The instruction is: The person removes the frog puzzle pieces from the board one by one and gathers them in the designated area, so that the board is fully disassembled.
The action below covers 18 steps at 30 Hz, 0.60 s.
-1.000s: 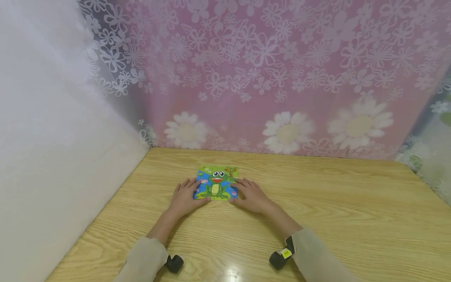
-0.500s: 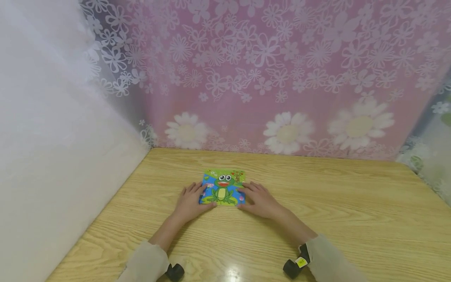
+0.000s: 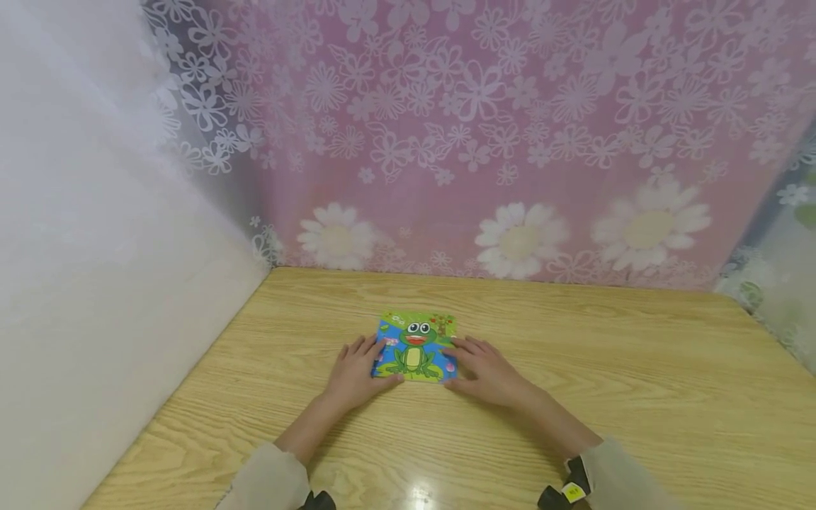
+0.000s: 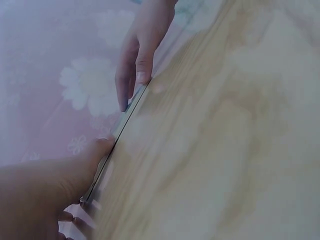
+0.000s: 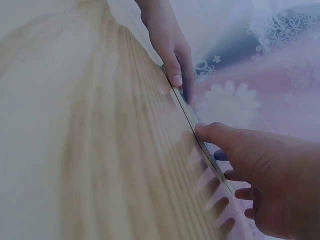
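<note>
A square picture board (image 3: 414, 356) with a green cartoon frog on blue and green lies flat on the wooden table. My left hand (image 3: 355, 374) holds its left side, thumb at the near left corner and forefinger on the left edge. Opposite it, my right hand (image 3: 491, 374) grips the right side in the same way. Seen low in the left wrist view, the thin edge of the board (image 4: 120, 125) runs between both hands. The right wrist view has my right thumb on the near edge of the board (image 5: 187, 117), other fingers spread beyond it.
Bare wood grain of the table (image 3: 612, 382) surrounds the board. A white wall (image 3: 127, 234) borders the left side. Behind the table hangs a pink flowered curtain (image 3: 421, 142). Black wrist cameras (image 3: 554, 498) show below the sleeves.
Both hands have slid the frog board to the right and nearer to me across the table, keeping the same hold on its two sides.
</note>
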Each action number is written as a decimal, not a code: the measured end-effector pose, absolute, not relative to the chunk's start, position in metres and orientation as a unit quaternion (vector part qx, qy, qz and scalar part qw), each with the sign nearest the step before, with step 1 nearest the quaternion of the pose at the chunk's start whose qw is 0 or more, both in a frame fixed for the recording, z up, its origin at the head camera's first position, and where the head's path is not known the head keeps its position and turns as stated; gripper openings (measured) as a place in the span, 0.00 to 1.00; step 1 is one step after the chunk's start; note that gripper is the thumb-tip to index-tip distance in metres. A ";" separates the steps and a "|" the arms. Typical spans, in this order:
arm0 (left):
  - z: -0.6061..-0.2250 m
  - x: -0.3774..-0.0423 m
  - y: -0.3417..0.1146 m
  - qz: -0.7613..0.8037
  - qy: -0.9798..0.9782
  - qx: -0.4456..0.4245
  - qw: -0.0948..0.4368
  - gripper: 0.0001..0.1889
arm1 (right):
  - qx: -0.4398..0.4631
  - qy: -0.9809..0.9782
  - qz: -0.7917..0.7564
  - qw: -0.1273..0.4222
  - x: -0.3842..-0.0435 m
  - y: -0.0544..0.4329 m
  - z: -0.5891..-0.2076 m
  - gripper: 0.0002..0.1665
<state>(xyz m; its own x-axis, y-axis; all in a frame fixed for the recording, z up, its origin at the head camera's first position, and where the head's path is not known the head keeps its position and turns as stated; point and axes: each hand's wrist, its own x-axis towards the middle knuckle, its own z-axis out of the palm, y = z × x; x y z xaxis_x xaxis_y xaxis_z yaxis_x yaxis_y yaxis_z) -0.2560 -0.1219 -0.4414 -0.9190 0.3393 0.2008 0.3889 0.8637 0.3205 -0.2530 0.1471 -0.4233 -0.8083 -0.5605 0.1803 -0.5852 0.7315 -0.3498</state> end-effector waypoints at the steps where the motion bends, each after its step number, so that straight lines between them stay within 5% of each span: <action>1: -0.441 -0.255 -0.120 -0.179 -0.963 -0.189 0.069 0.43 | 0.308 -0.930 0.197 0.032 -0.252 0.149 -0.424 0.35; 18: -0.434 -0.237 -0.093 -0.178 -0.964 -0.190 0.056 0.43 | 0.315 -0.926 0.196 0.063 -0.235 0.175 -0.425 0.34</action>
<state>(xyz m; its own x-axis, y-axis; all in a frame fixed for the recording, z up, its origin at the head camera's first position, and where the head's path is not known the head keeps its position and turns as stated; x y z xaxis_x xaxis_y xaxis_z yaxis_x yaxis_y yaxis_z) -0.2368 -0.0925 -0.4338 -0.9215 0.3461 0.1763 0.3863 0.8644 0.3218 -0.2348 0.1750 -0.4251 -0.7937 -0.5588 0.2404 -0.6083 0.7246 -0.3238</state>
